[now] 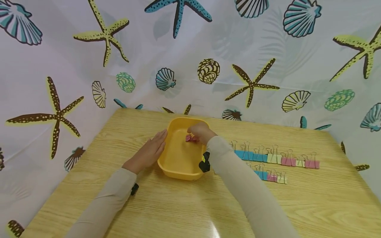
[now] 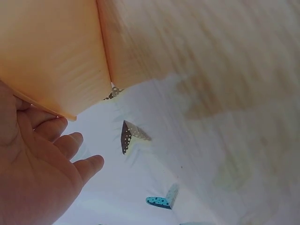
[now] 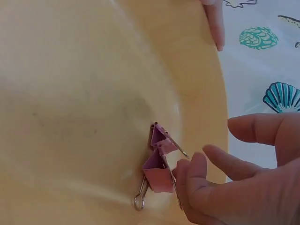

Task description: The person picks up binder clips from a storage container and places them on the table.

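A yellow plastic basin [image 1: 178, 158] sits on the table, with two pink binder clips [image 3: 158, 180] lying close together inside it near the far end. My left hand [image 1: 150, 150] rests along the basin's left side, its fingers extended at the rim; the left wrist view shows the fingertips [image 2: 75, 140] right by the edge. Inside the basin, my right hand [image 1: 200, 132] hovers over the clips. Seen from the right wrist, loosely bent fingers [image 3: 197, 173] meet the clips' wire handles, while another digit stands away from them.
To the right of the basin, a back row of blue, cream and pink binder clips [image 1: 274, 158] stands on the wooden table [image 1: 166, 211]. A shorter row [image 1: 271, 177] is in front, partly behind my right sleeve. Sea-patterned cloth [image 1: 190, 96] hangs behind the table.
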Demonstrator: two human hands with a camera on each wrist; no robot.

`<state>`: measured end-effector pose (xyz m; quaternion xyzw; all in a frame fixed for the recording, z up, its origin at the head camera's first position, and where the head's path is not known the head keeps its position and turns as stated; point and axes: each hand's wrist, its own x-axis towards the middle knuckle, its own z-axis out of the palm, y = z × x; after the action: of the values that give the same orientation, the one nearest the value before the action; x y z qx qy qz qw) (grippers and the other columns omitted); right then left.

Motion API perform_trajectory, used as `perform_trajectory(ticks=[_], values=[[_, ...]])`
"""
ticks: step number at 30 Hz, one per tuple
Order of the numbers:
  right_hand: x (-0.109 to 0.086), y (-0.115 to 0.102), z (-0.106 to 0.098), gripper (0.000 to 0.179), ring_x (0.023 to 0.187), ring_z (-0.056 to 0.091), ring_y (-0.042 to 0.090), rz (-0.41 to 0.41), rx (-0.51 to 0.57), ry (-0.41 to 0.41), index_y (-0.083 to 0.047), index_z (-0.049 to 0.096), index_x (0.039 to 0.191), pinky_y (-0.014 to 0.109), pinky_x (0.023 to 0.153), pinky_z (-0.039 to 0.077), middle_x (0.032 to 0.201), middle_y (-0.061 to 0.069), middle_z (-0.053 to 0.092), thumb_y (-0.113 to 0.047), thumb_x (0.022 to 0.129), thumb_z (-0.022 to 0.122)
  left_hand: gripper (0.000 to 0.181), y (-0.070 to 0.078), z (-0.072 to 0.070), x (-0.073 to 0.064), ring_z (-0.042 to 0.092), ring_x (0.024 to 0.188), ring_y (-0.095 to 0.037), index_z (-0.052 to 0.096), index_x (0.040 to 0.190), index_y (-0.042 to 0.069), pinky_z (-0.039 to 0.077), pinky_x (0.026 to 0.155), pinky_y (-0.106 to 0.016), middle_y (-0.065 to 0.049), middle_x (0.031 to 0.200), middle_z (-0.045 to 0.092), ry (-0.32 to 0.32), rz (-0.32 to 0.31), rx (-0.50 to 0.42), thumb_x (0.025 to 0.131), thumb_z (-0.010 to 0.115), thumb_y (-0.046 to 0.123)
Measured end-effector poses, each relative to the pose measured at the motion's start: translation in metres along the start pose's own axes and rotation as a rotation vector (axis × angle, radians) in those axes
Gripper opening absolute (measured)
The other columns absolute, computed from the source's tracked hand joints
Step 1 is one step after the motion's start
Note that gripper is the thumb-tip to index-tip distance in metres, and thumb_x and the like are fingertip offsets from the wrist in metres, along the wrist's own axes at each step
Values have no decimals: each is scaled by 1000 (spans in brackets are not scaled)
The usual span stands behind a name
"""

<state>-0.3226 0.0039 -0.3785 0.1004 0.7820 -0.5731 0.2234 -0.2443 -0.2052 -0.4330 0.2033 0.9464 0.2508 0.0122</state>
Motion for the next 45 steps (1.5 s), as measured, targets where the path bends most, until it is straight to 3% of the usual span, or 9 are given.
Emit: perform_trajectory(ticks=[5,9,15,18,21,27,32,36,45], values=[[0,2,0,21,56,53,14,-2,-14,-40,10,58,106,23,56,46,93,13,58,0,88,58,53,2,1,0,14,145,-35,13,154,5,14,114,-59,-11,160,13,3,-3,-1,107,30,22],[-2,3,-1,28,48,48,10,-4,-20,-53,13,55,113,19,51,43,73,8,54,0,89,56,53,3,1,1,14,145,-35,14,154,5,14,114,-59,-10,160,14,7,-4,-7,107,30,23],[-4,3,-3,32,49,47,11,-18,-55,-42,14,53,117,27,63,47,62,2,47,-2,90,60,53,3,1,2,15,146,-34,14,154,5,14,114,-58,-10,160,14,12,-7,-3,107,30,24],[-4,4,-1,22,52,49,16,-29,-68,-30,11,58,103,34,69,48,57,3,47,-4,88,64,53,3,1,2,14,146,-34,14,154,5,14,114,-58,-10,160,14,10,-8,0,107,30,23],[-4,4,1,13,48,45,16,-46,-83,-2,4,60,83,31,58,45,54,3,45,-6,88,65,53,3,1,2,14,146,-34,14,154,5,13,114,-58,-9,160,14,6,-13,-2,107,30,24],[-10,3,3,33,43,36,13,-83,-11,40,-5,53,58,25,46,33,48,1,41,-4,89,63,53,3,0,2,14,146,-33,13,154,6,13,114,-58,-9,160,13,-2,-17,3,107,30,25],[-12,1,3,10,47,41,14,-69,27,10,5,65,83,29,54,39,54,4,48,-2,91,63,53,3,1,2,14,146,-33,14,154,6,14,114,-58,-9,160,14,0,-23,10,107,30,25],[-12,0,5,20,53,47,14,-68,54,2,9,67,107,27,58,43,67,7,57,1,90,63,53,2,2,3,14,146,-31,15,154,6,15,114,-57,-9,160,14,1,-37,22,107,31,25],[-3,4,8,16,64,61,12,-27,187,-36,11,69,101,23,70,56,85,13,68,1,89,65,54,3,0,3,16,146,-32,16,154,6,16,114,-58,-9,160,15,-2,-44,31,106,33,25]])
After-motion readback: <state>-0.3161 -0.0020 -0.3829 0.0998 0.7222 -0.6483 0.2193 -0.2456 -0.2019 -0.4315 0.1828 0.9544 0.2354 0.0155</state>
